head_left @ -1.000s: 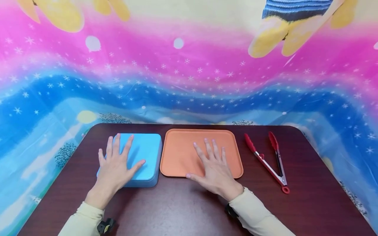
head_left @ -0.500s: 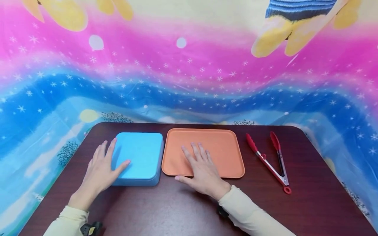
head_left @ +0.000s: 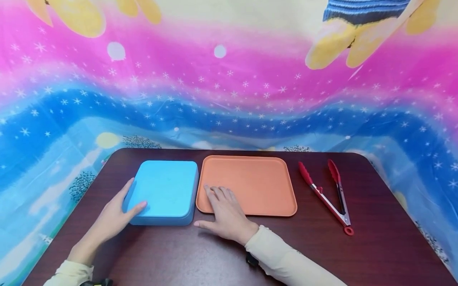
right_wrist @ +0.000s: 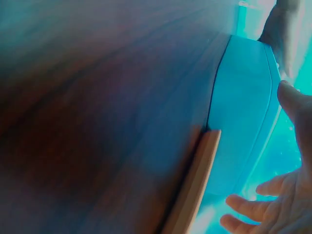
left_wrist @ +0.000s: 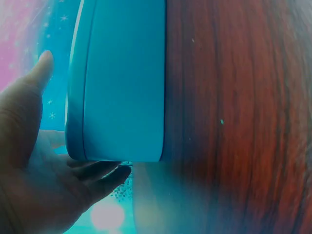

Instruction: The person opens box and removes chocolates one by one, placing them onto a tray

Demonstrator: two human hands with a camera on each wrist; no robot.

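A person's left hand reaches around the near left part of a smooth, light-blue box with rounded corners, thumb and fingers spread apart, the thumb raised above the top and the fingers beside the left wall. Whether the fingertips meet that wall is hard to tell, even from the dim left wrist view. The right hand hangs palm down at the near left corner of a flat, rectangular orange tray with a low rim, its fingers loosely extended over the surface and its thumb pointing toward the box. Long cream sleeves cover both forearms.

The box sits flat on the left side of a dark reddish-brown, wood-grain counter, a seam running along its side just under the top. The tray lies just beside it, to the right. Farther right rest silver-coloured tongs with red heads, spread in a V, a red ring at the near end. Behind the counter hangs a pink, blue and cream printed fabric backdrop, scattered with white snowflakes.
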